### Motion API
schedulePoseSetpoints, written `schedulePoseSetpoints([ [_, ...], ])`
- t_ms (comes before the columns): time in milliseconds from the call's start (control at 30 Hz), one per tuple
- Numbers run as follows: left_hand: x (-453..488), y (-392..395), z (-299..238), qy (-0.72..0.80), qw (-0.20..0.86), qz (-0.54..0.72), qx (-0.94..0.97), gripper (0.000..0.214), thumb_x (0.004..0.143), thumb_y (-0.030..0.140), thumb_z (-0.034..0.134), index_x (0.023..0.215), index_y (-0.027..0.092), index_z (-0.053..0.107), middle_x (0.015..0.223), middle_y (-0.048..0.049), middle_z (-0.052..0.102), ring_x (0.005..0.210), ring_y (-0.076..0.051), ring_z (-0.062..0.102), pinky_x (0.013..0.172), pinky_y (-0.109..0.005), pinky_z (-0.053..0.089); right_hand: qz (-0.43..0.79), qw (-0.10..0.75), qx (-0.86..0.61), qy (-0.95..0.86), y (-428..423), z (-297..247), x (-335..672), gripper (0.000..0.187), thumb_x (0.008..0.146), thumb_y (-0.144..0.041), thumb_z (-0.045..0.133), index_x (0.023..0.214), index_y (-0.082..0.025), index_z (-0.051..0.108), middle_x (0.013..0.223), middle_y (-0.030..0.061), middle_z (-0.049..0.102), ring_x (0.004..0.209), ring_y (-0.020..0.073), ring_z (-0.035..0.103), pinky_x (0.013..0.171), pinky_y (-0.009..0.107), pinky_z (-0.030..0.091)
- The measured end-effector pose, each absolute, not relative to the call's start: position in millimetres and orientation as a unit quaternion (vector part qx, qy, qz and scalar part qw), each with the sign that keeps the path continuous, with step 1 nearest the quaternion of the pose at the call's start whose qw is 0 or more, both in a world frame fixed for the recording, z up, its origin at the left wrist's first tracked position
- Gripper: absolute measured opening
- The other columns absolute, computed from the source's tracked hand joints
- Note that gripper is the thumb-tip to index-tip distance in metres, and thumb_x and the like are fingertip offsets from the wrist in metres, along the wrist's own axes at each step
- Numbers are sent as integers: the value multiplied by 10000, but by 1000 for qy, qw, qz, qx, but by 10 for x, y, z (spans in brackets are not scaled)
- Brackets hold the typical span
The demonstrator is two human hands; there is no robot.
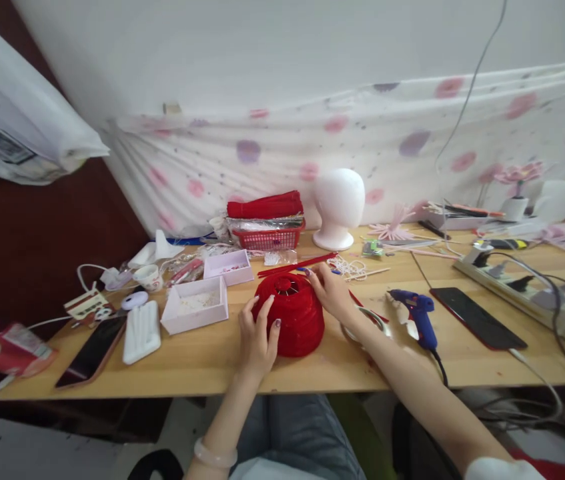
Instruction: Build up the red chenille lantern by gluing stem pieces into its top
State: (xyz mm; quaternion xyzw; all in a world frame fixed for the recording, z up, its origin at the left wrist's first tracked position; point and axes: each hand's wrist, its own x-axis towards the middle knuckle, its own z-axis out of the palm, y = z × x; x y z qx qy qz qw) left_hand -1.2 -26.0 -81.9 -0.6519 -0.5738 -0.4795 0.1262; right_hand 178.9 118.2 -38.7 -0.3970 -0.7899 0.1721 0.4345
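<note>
The fingers of the left hand were spread wide against the left side of the red dome, which sat on the tabletop near its front edge, just ahead of the person. Those of the right hand were bent over its upper right rim; from where I stood, I couldn't tell whether they pinched anything. The spoked ring at the top lay between both sets of fingertips, neither hand clearly nearer. Being roundish, the dome showed no obvious long axis.

The wooden table carries a red dome and phones.
</note>
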Motion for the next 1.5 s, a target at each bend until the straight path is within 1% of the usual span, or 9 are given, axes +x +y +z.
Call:
schedulePoseSetpoints([
  [467, 111, -242, -793, -573, 208, -516, -602, 422, 1019, 305, 461, 1422, 196, 397, 1383, -191, 450, 1337, -304, 416, 1094, -543, 336, 291, 538, -315, -725, 1134, -375, 1757, 296, 978, -392, 620, 1157, -156, 629, 1086, 59, 669, 891, 164, 664, 781, 353, 588],
  [567, 155, -285, -675, -576, 216, -535, -579, 282, 962, 304, 576, 1212, 187, 516, 1283, -159, 522, 1261, -308, 464, 1053, -530, 342, 296, 534, -305, -731, 1086, -342, 1760, 292, 971, -393, 630, 1137, -153, 630, 1052, 50, 667, 856, 154, 657, 752, 335, 584],
  [633, 125, -315, -567, -572, 221, -550, -568, 100, 947, 272, 593, 889, 215, 534, 1081, -85, 578, 1071, -268, 537, 987, -494, 365, 300, 532, -301, -732, 1069, -346, 1755, 288, 971, -395, 630, 1125, -152, 629, 1023, 43, 665, 820, 142, 650, 720, 316, 580],
  [700, 53, -336, -447, -566, 225, -558, -563, 360, 946, 194, 573, 638, 226, 388, 825, -8, 545, 828, -206, 518, 927, -446, 366, 306, 532, -302, -729, 1057, -370, 1753, 285, 974, -398, 626, 1116, -151, 629, 1001, 37, 663, 795, 135, 644, 703, 306, 575],
  [800, -72, -328, -284, -556, 202, -551, -589, 497, 917, 173, 619, 557, 214, 279, 657, 26, 511, 690, -174, 468, 854, -396, 380, 319, 537, -314, -715, 1026, -414, 1763, 280, 985, -405, 605, 1107, -154, 628, 987, 34, 660, 781, 130, 636, 696, 300, 569],
  [933, -126, -254, -245, -577, 118, -533, -608, 128, 934, 284, 622, 845, 225, 550, 1010, -56, 633, 981, -226, 608, 934, -430, 453, 345, 523, -340, -701, 973, -398, 1776, 285, 1015, -425, 538, 1067, -157, 619, 923, 24, 648, 747, 127, 622, 661, 284, 543],
  [1067, -59, -250, -394, -618, -42, -499, -607, 885, 798, 469, 783, 1464, 187, 272, 1496, -222, 355, 1419, -369, 385, 1130, -591, 386, 357, 482, -344, -723, 970, -295, 1773, 223, 988, -406, 558, 1009, -206, 654, 1051, 69, 690, 991, 202, 651, 829, 354, 542],
  [1300, -250, -316, -197, -651, -106, -387, -645, 898, 710, 323, 825, 1469, 241, 351, 1493, -190, 366, 1422, -408, 365, 1137, -685, 371, 374, 419, -339, -755, 865, -134, 1852, 190, 984, -298, 555, 1060, -253, 723, 1114, 67, 755, 1069, 229, 689, 946, 410, 537],
  [1500, -676, -480, 47, -586, -253, -367, -677, 931, 737, 148, 702, 1545, 276, 256, 1577, -161, 347, 1482, -363, 359, 1192, -602, 388, 321, 383, -375, -781, 353, 52, 1781, 246, 957, -286, 613, 1200, -283, 649, 1195, 62, 691, 1135, 225, 646, 950, 381, 529],
])
